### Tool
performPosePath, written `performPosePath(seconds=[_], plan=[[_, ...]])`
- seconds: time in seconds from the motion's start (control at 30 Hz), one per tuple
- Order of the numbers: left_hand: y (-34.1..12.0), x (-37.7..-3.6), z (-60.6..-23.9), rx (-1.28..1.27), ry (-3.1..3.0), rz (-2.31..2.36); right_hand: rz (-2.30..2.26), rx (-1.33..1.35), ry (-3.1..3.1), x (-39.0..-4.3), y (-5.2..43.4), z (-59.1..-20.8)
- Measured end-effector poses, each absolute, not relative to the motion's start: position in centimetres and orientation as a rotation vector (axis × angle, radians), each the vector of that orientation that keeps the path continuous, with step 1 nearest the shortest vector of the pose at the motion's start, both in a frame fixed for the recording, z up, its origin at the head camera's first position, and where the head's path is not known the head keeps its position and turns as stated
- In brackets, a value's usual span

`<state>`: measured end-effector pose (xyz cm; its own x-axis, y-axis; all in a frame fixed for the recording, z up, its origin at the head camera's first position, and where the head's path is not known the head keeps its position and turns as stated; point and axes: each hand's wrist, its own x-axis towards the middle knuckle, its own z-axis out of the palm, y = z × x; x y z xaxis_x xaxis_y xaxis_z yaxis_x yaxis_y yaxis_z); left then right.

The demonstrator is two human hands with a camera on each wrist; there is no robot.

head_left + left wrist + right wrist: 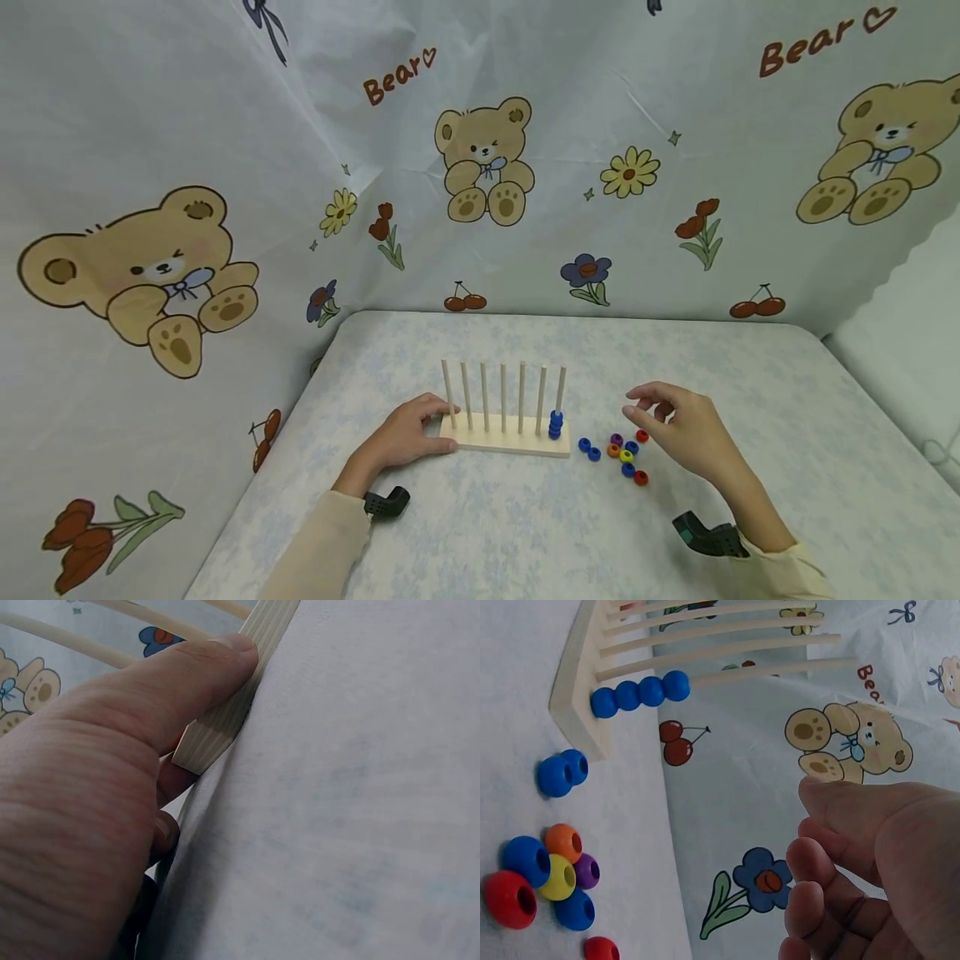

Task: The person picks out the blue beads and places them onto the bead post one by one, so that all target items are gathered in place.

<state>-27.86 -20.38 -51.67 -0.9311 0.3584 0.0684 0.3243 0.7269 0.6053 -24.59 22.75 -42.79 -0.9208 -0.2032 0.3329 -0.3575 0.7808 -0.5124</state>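
Observation:
A pale wooden peg stand (495,442) with a row of upright pegs stands on the table. My left hand (405,432) grips its left end, and in the left wrist view the thumb (202,671) presses along the front of the base. Several blue beads (641,694) are stacked on the rightmost peg. Above and to the right of the loose beads, my right hand (686,425) is raised with loosely bent fingers and holds nothing. Beneath it lie blue, red, orange, purple beads and a yellow bead (626,456); two blue beads (561,772) lie nearest the stand.
The table (480,533) has a pale, blue-mottled cover. Behind it and on the left hangs a sheet (555,75) printed with bears and flowers. Each wrist wears a black device, such as the one on the left wrist (388,502).

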Motion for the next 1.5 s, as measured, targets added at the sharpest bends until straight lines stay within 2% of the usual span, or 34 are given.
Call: performPosePath(seconds=[0.43,1.17,1.5], plan=[[-20.3,-28.0,-51.7,0.568,2.870,0.986,0.866,0.536,-2.863,-24.3,24.7,-44.5],[-20.4,-28.0,-52.1,0.535,2.870,1.010,0.910,0.376,-2.946,-24.6,25.7,-49.0],[-20.4,-28.2,-52.2,0.564,2.876,1.023,0.878,0.354,-2.960,-24.6,25.6,-49.4]])
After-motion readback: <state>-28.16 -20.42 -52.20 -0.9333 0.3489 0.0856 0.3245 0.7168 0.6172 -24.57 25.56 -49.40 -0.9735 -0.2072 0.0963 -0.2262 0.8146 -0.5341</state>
